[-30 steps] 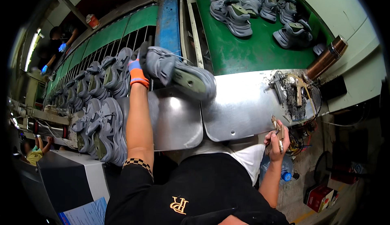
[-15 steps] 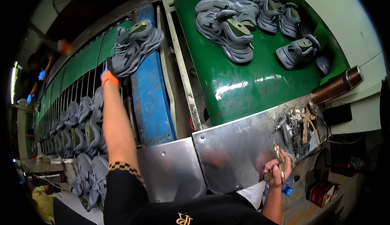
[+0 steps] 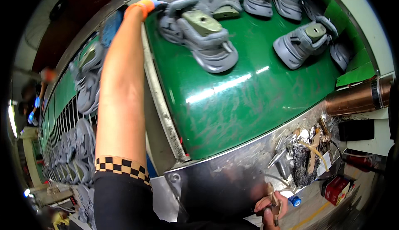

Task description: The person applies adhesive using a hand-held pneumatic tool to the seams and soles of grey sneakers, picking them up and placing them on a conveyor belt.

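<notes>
My left hand point(image 3: 146, 5), in an orange and blue-grey glove, reaches to the far left corner of the green surface. Its fingers stretch toward the tongue and front of a grey sneaker point(image 3: 203, 35) with an olive insert in its opening; whether they touch it I cannot tell. Low on the right, my right hand point(image 3: 270, 208) is closed around a brass-coloured hand tool point(image 3: 272, 196), partly hidden by the fingers. Another grey sneaker point(image 3: 89, 78) sits on the rack at left, half behind my left forearm.
More grey sneakers stand on the green surface point(image 3: 232, 113), one point(image 3: 305, 41) at its right. Sneakers line the wire rack point(image 3: 62, 120) at left. A copper-coloured cylinder point(image 3: 353, 99), a dirty black brush-like clump point(image 3: 305, 167) and a metal plate point(image 3: 208, 188) border the near side.
My left hand has left the sneaker over the blue strip and swung right to one on the green surface. The view has shifted; my right hand still holds the brass-coloured tool.
</notes>
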A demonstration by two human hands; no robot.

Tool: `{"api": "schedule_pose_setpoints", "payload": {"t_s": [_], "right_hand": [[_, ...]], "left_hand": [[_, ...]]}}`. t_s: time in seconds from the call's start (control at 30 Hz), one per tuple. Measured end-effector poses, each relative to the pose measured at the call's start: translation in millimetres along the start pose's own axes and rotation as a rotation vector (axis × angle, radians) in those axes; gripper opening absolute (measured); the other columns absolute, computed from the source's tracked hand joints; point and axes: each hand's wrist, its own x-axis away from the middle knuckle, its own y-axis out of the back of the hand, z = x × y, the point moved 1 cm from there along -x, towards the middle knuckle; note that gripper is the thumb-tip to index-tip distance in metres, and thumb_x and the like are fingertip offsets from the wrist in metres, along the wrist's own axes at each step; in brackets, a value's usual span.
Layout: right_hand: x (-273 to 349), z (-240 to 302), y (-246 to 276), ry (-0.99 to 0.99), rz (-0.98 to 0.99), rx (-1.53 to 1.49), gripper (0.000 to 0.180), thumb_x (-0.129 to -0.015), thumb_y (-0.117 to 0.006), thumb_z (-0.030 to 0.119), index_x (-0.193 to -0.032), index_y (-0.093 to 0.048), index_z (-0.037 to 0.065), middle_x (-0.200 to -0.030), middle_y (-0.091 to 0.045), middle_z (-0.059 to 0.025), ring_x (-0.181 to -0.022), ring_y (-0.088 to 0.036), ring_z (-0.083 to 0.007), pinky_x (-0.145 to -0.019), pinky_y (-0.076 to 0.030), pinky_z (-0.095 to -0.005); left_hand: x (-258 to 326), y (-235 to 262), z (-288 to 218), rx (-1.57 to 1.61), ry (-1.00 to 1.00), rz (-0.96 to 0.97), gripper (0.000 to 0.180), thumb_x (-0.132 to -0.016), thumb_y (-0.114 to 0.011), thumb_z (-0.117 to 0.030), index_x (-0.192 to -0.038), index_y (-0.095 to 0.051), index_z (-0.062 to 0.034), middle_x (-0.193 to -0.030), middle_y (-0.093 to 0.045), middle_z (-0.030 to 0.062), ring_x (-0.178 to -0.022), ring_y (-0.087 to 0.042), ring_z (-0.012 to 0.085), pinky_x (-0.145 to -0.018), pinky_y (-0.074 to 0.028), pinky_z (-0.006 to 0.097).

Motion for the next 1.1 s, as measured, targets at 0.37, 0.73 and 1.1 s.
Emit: {"api": "schedule_pose_setpoints", "payload": {"t_s": [0.37,0.73,1.1], "right_hand": [[-3.5,7.7,1.0,-0.003,0.039,0.158,0.044,-0.089,-0.055,0.015,-0.121,-0.031,-0.003,-0.069,-0.059,-0.0152,-0.06,-0.058,-0.0224,-0.056,-0.049,-0.0349],[-0.1,-15.6,0.4,0.076,-0.038,-0.114,0.053,-0.084,-0.053,0.005,-0.133,-0.037,-0.008,-0.074,-0.061,-0.0125,-0.063,-0.06,-0.016,-0.059,-0.053,-0.0318],[37.1,15.4,54.3,0.061,-0.442,0.062,0.051,-0.084,-0.051,0.01,-0.131,-0.041,-0.007,-0.074,-0.052,-0.0046,-0.061,-0.053,-0.0112,-0.053,-0.047,-0.0256]], "left_hand": [[66.4,8.4,-86.3,-0.267,-0.604,-0.724,0.067,-0.066,-0.074,-0.051,-0.105,-0.064,0.002,-0.103,-0.066,0.0227,-0.095,-0.064,0.0373,-0.084,-0.051,0.038],[371.0,190.4,-176.8,-0.171,-1.158,-0.896,0.061,-0.061,-0.081,-0.016,-0.114,-0.055,-0.0013,-0.103,-0.064,0.0167,-0.095,-0.063,0.028,-0.086,-0.05,0.034],[607.5,98.2,-64.4,0.616,-0.869,-0.477,0.079,-0.064,-0.086,-0.03,-0.127,-0.051,0.0036,-0.107,-0.066,0.0167,-0.095,-0.065,0.0239,-0.087,-0.051,0.032]]}}
